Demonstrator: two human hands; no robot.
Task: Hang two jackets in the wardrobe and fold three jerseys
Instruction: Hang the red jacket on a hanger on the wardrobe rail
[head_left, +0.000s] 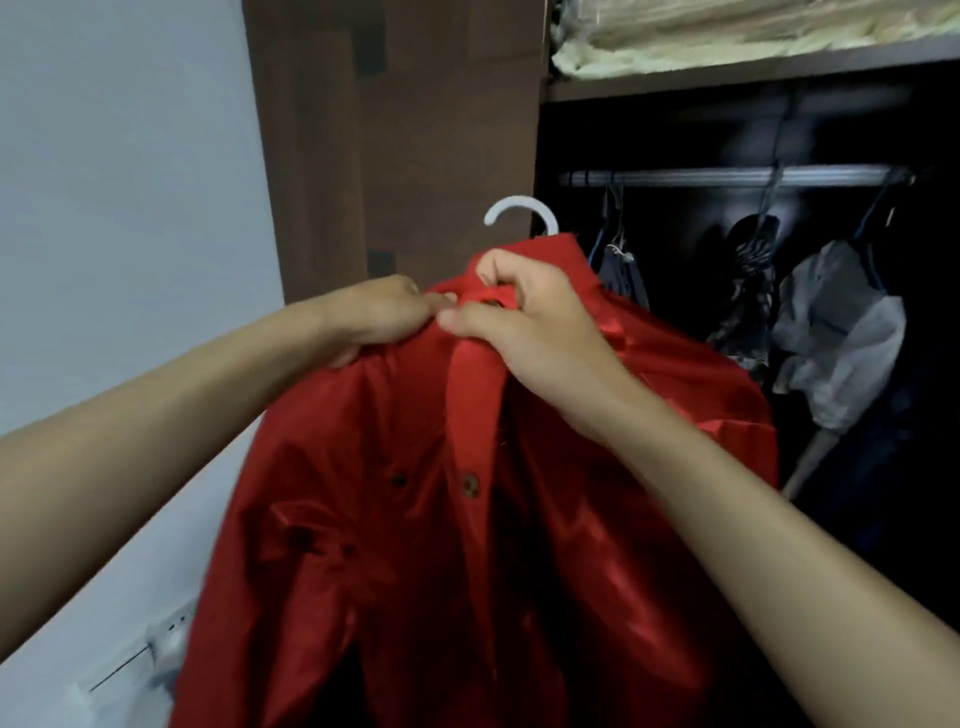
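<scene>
A pale, smooth wall (119, 182) fills the left side, with a blurred white fitting (169, 636) low on it. Next to it stands the wardrobe's brown wood-grain side panel (395, 130), flat and matte.

In front of the panel a person holds up a glossy red jacket (467, 545), its satin-like cloth creased and catching the light, with dark round buttons down the front placket. The left hand (374, 317) grips the cloth at the collar's left side, fingers curled into the fabric. The right hand (524, 322) pinches the collar's middle, thumb and fingers closed round a fold of the red cloth, just beside the left hand. A white plastic hanger hook (519, 213), a smooth curved crook, rises above the collar; the rest of the hanger is hidden inside the jacket. The jacket is outside the wardrobe, at its open left edge, not on the rail.

To the right, the dark wardrobe interior holds a round metal rail (727, 176) running across. From it hang a dark garment (621, 270), a black-and-white patterned piece (748, 291) and a crumpled grey garment (836, 332). Above, on the top shelf (753, 78), lies pale yellow-green soft bedding (701, 36).
</scene>
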